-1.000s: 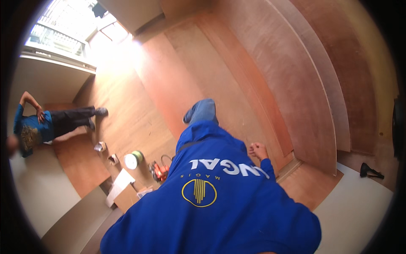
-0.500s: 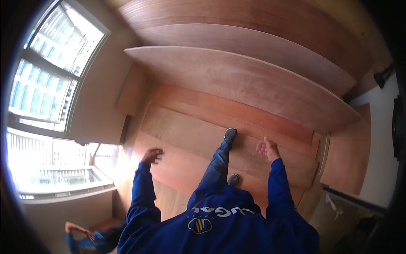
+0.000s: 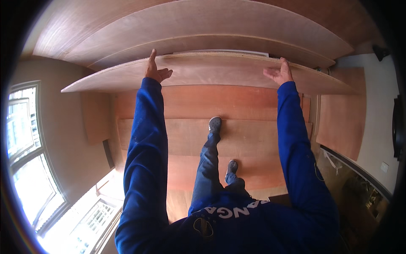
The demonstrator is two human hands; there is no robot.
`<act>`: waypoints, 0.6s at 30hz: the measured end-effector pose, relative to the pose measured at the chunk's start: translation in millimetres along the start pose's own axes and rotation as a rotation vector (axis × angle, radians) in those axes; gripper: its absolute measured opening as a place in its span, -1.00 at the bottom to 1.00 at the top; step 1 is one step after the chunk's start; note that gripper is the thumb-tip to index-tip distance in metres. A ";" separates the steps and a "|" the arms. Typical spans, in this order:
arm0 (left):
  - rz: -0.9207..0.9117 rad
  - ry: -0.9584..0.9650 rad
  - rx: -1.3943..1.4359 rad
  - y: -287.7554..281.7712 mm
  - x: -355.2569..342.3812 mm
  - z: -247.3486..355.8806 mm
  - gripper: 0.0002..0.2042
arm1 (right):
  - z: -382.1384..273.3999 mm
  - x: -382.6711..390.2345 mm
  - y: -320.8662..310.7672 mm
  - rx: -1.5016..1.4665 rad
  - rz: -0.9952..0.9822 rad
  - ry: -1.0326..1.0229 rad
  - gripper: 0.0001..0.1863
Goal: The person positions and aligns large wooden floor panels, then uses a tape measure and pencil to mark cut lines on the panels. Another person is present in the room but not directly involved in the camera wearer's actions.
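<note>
Both arms in blue sleeves reach up toward a long pale reddish plywood board [image 3: 215, 67], which stands at the top of the view. My left hand [image 3: 157, 70] is at its upper edge on the left, one digit raised past the edge and the others spread. My right hand [image 3: 280, 73] is at the same edge on the right, fingers apart against the face. Both hands are open; whether they touch or bear the board's weight is hard to tell. More plywood panels [image 3: 211, 21] stand behind this board.
My feet [image 3: 215, 124] are on plywood sheets [image 3: 266, 139] laid on the wood floor. A bright window [image 3: 31, 186] is at the left. A white wall [image 3: 376, 127] is at the right, beside a leaning plywood piece [image 3: 340, 114] and a dark object [image 3: 380, 53].
I have turned and stepped toward the standing boards. Both hands have risen from lower down to the front board's upper edge. The other person has left the view.
</note>
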State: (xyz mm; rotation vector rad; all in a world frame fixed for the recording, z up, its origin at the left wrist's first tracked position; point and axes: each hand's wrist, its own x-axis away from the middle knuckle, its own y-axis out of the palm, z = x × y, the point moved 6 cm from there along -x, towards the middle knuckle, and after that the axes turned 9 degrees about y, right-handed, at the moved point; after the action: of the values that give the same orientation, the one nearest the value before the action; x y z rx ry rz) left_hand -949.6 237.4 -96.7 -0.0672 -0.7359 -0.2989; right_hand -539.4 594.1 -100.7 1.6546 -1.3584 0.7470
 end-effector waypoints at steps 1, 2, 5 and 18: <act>-0.049 0.015 0.013 5.2 -12.4 -8.1 -0.07 | 1.6 -11.5 -3.6 -0.066 -0.019 -0.002 -0.19; -0.101 0.038 0.031 4.3 -18.5 -13.4 -0.04 | 2.8 -12.2 -5.0 -0.117 -0.045 -0.052 -0.27; -0.249 0.042 0.133 -18.9 -10.7 -36.4 -0.40 | 26.0 6.2 -28.6 -0.151 -0.106 -0.036 -0.43; -0.222 0.188 -0.512 -238.1 171.2 -347.1 -0.66 | 331.4 100.3 -290.9 -0.365 0.018 0.179 -0.63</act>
State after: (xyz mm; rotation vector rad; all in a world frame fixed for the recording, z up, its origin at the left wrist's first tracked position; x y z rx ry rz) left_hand -673.1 -89.1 -249.7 -0.4380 -0.4653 -0.6920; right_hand -255.2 269.9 -237.2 1.2612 -1.2951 0.5995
